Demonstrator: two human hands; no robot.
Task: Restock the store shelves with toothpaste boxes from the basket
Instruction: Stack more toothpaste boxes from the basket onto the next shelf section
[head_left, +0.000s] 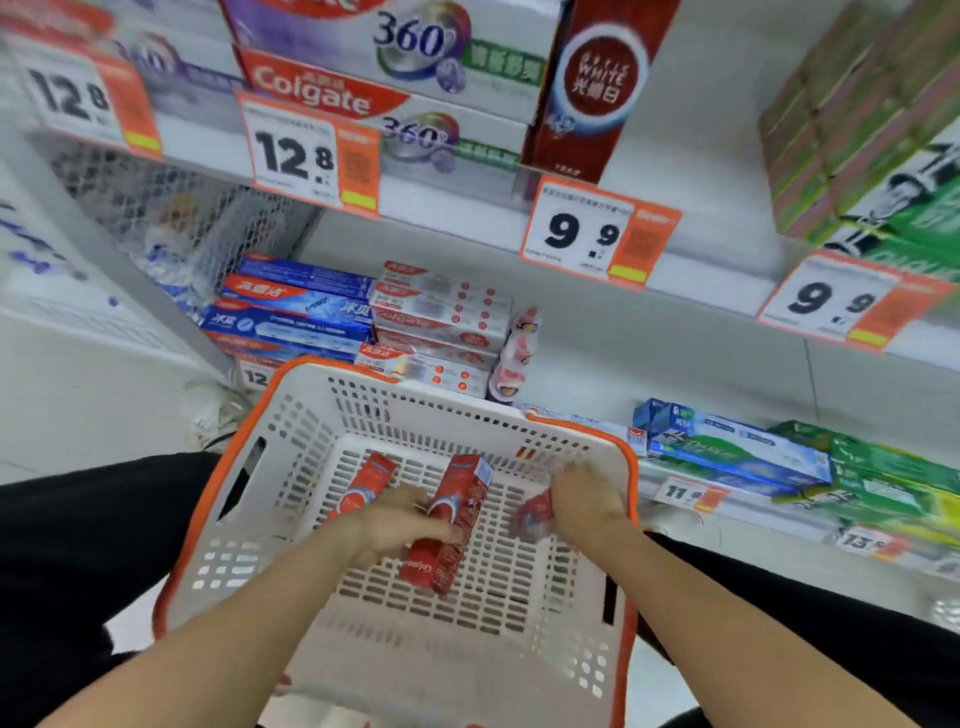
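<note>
Two hands down in the basket (249, 467), left hand (400, 519) around a red box (447, 530).

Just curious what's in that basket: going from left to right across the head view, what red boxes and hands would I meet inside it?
Red box at the left → left hand → middle red box → blurred red box → right hand, all inside the white basket.

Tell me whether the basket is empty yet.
Not empty. Three red boxes lie in the basket; the left hand grips the middle one.
</note>
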